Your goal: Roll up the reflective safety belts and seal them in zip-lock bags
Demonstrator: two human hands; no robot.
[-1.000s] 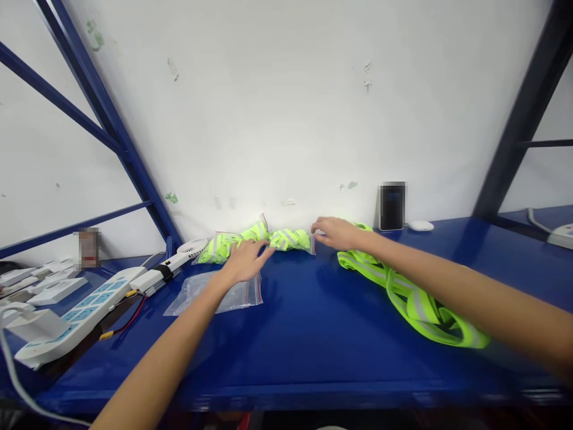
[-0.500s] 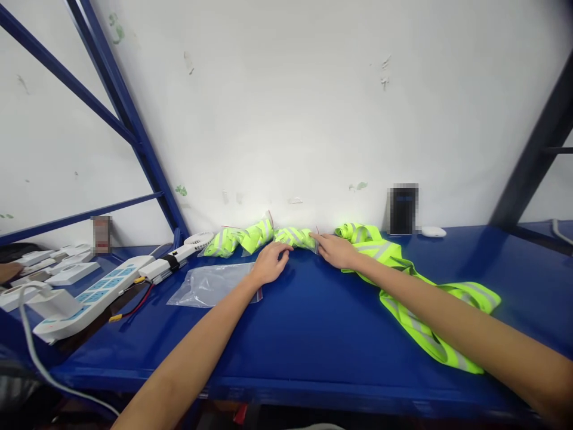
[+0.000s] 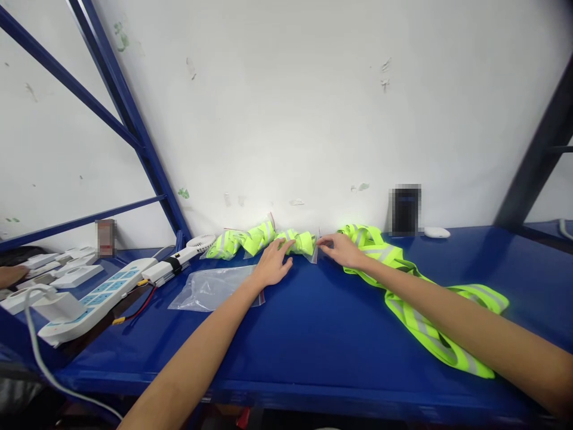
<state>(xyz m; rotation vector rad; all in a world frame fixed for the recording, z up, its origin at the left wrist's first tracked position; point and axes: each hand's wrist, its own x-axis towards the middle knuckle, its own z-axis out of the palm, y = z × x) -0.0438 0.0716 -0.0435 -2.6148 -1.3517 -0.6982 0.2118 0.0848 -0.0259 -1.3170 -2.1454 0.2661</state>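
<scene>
Against the wall, a clear zip bag with a neon-yellow reflective strap [image 3: 301, 243] inside lies between my hands. My left hand [image 3: 271, 264] rests at its left side with fingers apart, fingertips touching the bag. At the other end, the fingers of my right hand [image 3: 342, 251] pinch the bag's red-edged opening. Two more filled bags [image 3: 258, 237] sit just to the left. A flat clear zip bag [image 3: 210, 288] lies partly behind my left wrist. Loose reflective strap [image 3: 425, 328] spreads in folds on the right, partly under my right forearm.
A white power strip [image 3: 105, 297], a small white fan [image 3: 201, 242] and white adapters [image 3: 76, 276] crowd the left of the blue table [image 3: 313, 340]. Another person's hand [image 3: 12, 276] shows at the far left. A white oval case [image 3: 436, 232] lies at the back right.
My left hand's fingers have spread and shifted onto the bag. My right hand has drawn slightly right, and the bag's end now hangs toward the front. The view has shifted a little.
</scene>
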